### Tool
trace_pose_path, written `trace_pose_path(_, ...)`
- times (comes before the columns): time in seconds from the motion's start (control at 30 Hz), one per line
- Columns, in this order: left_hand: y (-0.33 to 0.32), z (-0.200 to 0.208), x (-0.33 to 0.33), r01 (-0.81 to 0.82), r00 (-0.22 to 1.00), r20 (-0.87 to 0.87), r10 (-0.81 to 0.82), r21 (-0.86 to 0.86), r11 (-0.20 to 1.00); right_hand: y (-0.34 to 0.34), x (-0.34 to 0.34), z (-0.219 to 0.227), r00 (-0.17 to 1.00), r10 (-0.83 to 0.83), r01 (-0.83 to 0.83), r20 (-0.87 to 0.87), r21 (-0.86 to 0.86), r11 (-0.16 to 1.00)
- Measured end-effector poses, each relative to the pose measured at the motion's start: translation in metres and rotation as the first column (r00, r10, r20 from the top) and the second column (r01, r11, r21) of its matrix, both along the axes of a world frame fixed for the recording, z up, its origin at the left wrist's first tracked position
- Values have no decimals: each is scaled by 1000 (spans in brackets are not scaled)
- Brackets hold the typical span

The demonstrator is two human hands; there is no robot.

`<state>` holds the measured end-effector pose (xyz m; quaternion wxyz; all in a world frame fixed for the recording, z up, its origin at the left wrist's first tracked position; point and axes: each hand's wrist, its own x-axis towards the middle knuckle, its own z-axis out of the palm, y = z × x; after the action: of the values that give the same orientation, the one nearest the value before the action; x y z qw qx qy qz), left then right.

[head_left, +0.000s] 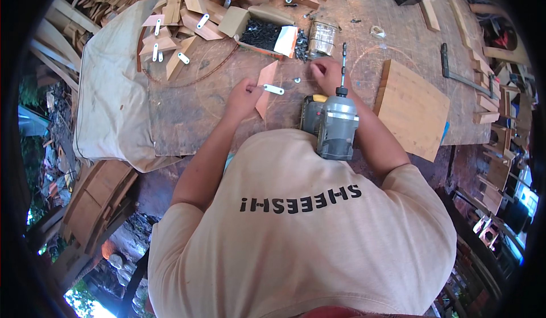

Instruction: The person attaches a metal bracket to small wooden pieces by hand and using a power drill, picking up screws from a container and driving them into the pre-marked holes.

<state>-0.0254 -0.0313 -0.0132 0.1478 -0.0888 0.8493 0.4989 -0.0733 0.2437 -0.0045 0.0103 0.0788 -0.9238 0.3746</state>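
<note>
My left hand [246, 95] pinches the edge of a narrow, pointed reddish wood piece [266, 78] on the workbench. A small light metal plate with holes [274, 89] lies across that piece and sticks out to its right. My right hand [326, 72] is curled just below a clear-wrapped bundle [323, 38]; whatever its fingers may hold is hidden. Close by is an open cardboard box [261, 32] of black screws, some spilled at its right. A grey cordless drill [338, 126] with a long bit pointing away overlaps my right forearm.
Several cut wood pieces with metal plates [196, 19] are heaped at the far left. A pale cloth [114, 99] drapes the bench's left side. To the right lie a thick wooden board [410, 109] and a dark metal clamp [446, 62]. A tape roll [377, 31] lies farther back.
</note>
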Motion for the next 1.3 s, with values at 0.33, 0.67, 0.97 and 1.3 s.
trace_pose_path(0.33, -5, -11, 1, -11, 1000, -25, 13, 64, 998, 11, 2, -1, 979, -104, 125, -175, 116, 985)
trace_pose_path(0.67, -4, -5, 1, 4, 1000, 18, -4, 32, 999, 16, 2, -15, 973, -92, 76, -211, -84, 994)
trace_pose_path(0.97, -11, -18, -1, 25, 1000, -9, -25, 50, 998, -42, -58, 55, 900, 291, -339, -324, -101, 935)
trace_pose_path(1.3, -11, -14, 9, -6, 1000, 8, 6, 84, 996, -106, -114, 44, 824, 558, -490, 94, 613, 620)
